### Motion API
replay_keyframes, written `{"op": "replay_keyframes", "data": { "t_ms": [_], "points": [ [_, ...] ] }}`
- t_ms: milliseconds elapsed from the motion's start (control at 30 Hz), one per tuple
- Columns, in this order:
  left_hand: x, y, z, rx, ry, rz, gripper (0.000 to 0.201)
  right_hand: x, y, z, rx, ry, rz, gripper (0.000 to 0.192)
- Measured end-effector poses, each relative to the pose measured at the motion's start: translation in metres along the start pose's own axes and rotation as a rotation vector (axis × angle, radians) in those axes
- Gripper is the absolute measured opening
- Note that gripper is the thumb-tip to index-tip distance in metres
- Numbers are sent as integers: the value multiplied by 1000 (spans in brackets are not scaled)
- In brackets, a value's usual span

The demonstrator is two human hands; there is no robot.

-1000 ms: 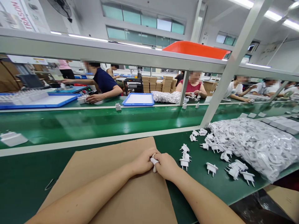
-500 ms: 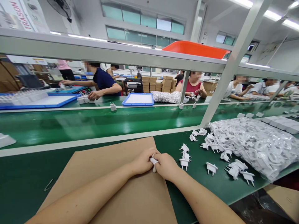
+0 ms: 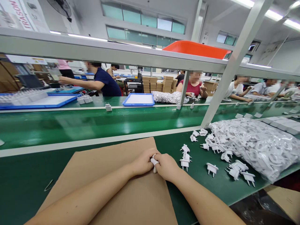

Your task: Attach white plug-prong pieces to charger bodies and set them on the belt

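Note:
My left hand point(image 3: 145, 161) and my right hand point(image 3: 167, 166) rest together above the far right part of a flat cardboard sheet point(image 3: 112, 187). Both are closed, their fingers curled against each other. White coverings point(image 3: 154, 162), which look like finger cots, show where the fingers meet. Whether anything lies inside the fingers is hidden. To the right of my right hand, several white two-pin plug pieces point(image 3: 212, 168) are scattered on the green table point(image 3: 199, 193). A short stack of them point(image 3: 185, 162) lies closest to that hand.
A clear bag of white parts point(image 3: 255, 143) lies at the right. Beyond the cardboard runs a green conveyor belt point(image 3: 131, 122) carrying small white blocks point(image 3: 108, 107). A slanted metal post point(image 3: 220, 90) and an overhead shelf point(image 3: 117, 54) stand ahead. Co-workers sit across the belt.
My hands have not visibly moved. White pieces on the belt have shifted left. Across the belt, the co-worker in dark blue has taken a hand away from the white blocks.

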State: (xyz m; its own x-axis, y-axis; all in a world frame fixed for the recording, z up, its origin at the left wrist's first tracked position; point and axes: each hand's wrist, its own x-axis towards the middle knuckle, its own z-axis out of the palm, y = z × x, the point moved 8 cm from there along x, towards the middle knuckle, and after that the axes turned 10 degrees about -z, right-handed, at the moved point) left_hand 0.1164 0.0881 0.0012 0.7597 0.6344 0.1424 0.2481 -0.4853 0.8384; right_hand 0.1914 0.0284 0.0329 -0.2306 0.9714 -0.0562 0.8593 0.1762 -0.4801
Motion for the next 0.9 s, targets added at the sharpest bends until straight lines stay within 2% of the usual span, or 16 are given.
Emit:
{"op": "replay_keyframes", "data": {
  "t_ms": [900],
  "points": [
    [0,0,0,4,4,-10,35,0,0,0,21,5,-10,23]
  ]
}}
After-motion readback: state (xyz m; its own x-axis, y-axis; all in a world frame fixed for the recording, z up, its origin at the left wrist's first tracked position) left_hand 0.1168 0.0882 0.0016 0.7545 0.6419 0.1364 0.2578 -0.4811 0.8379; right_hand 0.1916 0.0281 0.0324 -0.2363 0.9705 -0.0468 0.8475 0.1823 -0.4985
